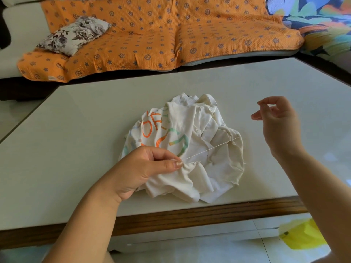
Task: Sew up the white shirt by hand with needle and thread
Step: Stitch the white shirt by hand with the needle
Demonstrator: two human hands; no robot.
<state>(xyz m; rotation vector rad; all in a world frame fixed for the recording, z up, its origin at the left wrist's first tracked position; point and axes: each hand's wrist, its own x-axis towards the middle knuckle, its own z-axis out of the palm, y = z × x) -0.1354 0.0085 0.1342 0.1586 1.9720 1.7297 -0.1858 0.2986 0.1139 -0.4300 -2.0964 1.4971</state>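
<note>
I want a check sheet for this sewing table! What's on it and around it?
Surface: pale smooth table, wooden front edge.
Job's things: crumpled white printed shirt on it; thin metal needle; white thread stretched over the shirt.
Clutter: nothing seen.
Hands: left hand pinches the shirt's gathered edge; right hand pinches the needle, raised.
Cables: nothing seen.
Surroundings: orange patterned sofa cover, grey flowery pillow, yellow plastic thing on the floor.

Beyond your pale table [95, 120], note the orange patterned sofa cover [161, 35] with a floral cushion [76, 35] resting on it
</note>
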